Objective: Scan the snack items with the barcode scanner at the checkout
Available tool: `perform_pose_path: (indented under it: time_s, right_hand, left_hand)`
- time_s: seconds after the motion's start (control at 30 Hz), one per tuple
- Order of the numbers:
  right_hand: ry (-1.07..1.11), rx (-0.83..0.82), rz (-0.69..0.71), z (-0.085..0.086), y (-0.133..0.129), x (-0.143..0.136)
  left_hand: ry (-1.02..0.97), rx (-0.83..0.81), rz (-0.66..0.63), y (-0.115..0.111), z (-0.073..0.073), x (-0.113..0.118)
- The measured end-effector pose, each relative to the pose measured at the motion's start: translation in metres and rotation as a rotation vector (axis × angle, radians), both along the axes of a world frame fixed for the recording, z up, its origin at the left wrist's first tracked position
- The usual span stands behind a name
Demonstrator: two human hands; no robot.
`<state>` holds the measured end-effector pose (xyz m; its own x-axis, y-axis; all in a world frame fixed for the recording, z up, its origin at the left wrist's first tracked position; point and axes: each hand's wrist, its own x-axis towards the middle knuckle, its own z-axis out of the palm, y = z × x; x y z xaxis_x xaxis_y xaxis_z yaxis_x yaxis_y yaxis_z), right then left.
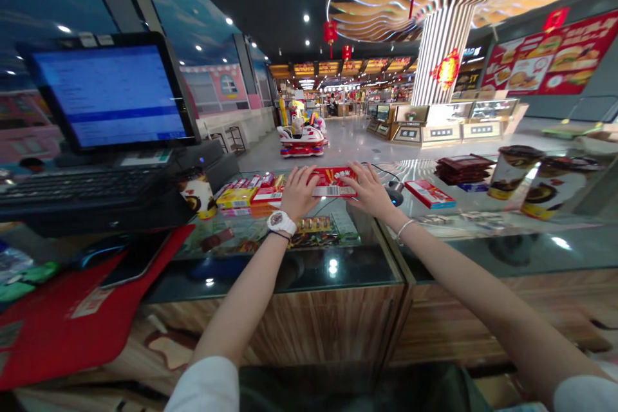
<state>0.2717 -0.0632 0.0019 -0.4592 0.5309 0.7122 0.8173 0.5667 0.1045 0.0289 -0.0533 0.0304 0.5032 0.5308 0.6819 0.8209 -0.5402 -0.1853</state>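
A red snack box (334, 181) lies on the glass counter (309, 273), its barcode side facing me. My left hand (299, 192), with a white watch on the wrist, holds the box's left end. At the box's right end, my right hand (371, 190) grips it with bent fingers. To the left of my left hand are yellow boxes (236, 197) and other red packs. A small black device (394, 192) stands just right of my right hand, and a red and blue box (429, 194) lies beyond it.
A monitor (111, 93) and keyboard (87, 187) stand at the left, with a cup (199, 195) beside them. A phone (138, 259) rests on a red bag (82, 315). Stacked dark red packets (464, 168) and large cups (514, 170) occupy the right side.
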Motion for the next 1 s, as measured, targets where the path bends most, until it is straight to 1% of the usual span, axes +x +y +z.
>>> perform_pose_path:
  time_s: [0.1, 0.17, 0.37, 0.53, 0.73, 0.87, 1.0]
  right_hand:
    - [0.016, -0.013, -0.051, -0.001, 0.002, 0.003]
    - [0.015, -0.030, -0.060, -0.002, 0.004, 0.006]
    - [-0.018, -0.084, -0.040, -0.006, 0.007, 0.009]
    - [-0.008, -0.075, -0.036, -0.006, 0.007, 0.013]
    - [0.003, -0.040, 0.024, -0.009, 0.013, 0.022]
    - [0.021, -0.028, 0.055, -0.011, 0.016, 0.023]
    - [0.057, -0.055, 0.093, -0.005, 0.015, 0.029]
  left_hand:
    - [0.003, -0.011, 0.006, -0.003, -0.003, 0.006]
    - [0.011, -0.018, 0.001, -0.003, -0.004, 0.008]
    - [0.060, -0.043, -0.031, -0.005, -0.006, 0.008]
    - [0.065, -0.076, -0.043, -0.004, -0.008, 0.007]
    - [0.057, -0.088, -0.069, 0.002, -0.012, 0.004]
    - [0.039, -0.069, -0.091, 0.003, -0.013, 0.004]
    - [0.025, -0.059, -0.085, 0.002, -0.012, 0.004]
